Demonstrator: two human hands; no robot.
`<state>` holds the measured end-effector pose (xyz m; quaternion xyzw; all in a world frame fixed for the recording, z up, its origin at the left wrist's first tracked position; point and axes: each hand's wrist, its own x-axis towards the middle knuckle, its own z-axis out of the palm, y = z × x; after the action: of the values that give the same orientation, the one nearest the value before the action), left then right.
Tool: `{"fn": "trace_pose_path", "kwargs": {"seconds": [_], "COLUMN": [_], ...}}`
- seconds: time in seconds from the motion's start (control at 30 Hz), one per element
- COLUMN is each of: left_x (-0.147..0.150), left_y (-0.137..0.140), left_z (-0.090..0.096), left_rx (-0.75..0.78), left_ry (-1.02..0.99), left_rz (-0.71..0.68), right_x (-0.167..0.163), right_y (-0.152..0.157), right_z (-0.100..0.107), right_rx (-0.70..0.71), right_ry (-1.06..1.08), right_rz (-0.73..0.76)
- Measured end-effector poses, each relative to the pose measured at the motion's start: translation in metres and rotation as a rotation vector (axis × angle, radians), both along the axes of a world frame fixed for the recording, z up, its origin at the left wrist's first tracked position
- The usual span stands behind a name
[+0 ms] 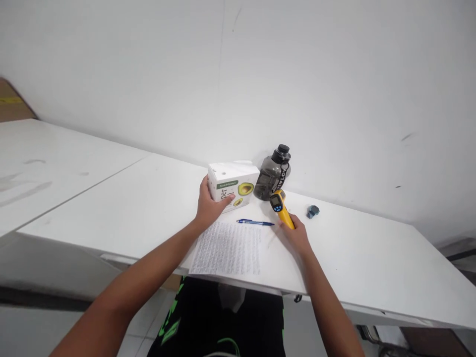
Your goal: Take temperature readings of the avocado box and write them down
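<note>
My left hand [211, 202] is closed around the left side of a white box [234, 186] printed with avocados, its thumb across the front face. In my right hand [295, 232] is a yellow infrared thermometer [285, 215], gripped by its handle, with the small screen and blue buttons turned towards me. Between the two hands a blue pen [255, 222] lies at the top edge of a sheet of paper [226, 250] covered in dense writing. Right behind the box and thermometer stands a dark see-through water bottle [268, 176] with a black cap.
A dark watch-like item [313, 211] lies on the white table [372, 258], right of the thermometer. The wall [238, 79] rises directly behind the table. Another white tabletop [55, 168] adjoins on the left, with a brown cardboard-like piece [15, 101] at its far end.
</note>
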<state>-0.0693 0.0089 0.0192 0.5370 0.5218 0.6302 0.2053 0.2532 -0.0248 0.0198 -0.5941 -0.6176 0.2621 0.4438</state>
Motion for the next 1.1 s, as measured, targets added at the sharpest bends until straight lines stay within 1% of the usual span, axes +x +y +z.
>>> {"fn": "trace_pose_path", "kwargs": {"seconds": [0.07,0.13,0.17,0.23,0.3,0.37,0.5,0.77,0.93,1.1], "left_x": [0.005,0.008,0.01,0.013,0.016,0.018,0.019,0.017,0.017,0.017], "left_y": [-0.006,-0.012,-0.014,-0.018,-0.021,-0.022,-0.023,-0.025,-0.024,-0.025], "left_z": [0.005,0.009,0.01,0.011,0.011,0.011,0.012,0.011,0.009,0.01], "left_rx": [-0.026,-0.037,-0.042,-0.065,-0.091,-0.105,-0.115,-0.109,-0.111,-0.114], "left_ry": [-0.146,-0.243,-0.263,-0.282,-0.289,-0.295,-0.295,-0.238,-0.239,-0.233], "left_rz": [-0.031,-0.082,-0.111,-0.168,-0.212,-0.228,-0.21,-0.223,-0.226,-0.246], "right_x": [-0.009,-0.017,-0.021,-0.026,-0.028,-0.029,-0.029,-0.025,-0.021,-0.021], "right_y": [-0.007,-0.013,-0.015,-0.018,-0.02,-0.021,-0.023,-0.026,-0.025,-0.028], "right_z": [0.003,0.003,0.002,0.0,-0.001,-0.002,-0.002,-0.002,0.0,0.003], "right_rx": [0.006,-0.073,-0.121,-0.201,-0.245,-0.259,-0.245,-0.225,-0.21,-0.228], "right_ry": [0.159,0.324,0.382,0.434,0.43,0.407,0.369,0.399,0.407,0.447], "right_rz": [0.228,0.466,0.554,0.651,0.673,0.671,0.654,0.62,0.543,0.572]}}
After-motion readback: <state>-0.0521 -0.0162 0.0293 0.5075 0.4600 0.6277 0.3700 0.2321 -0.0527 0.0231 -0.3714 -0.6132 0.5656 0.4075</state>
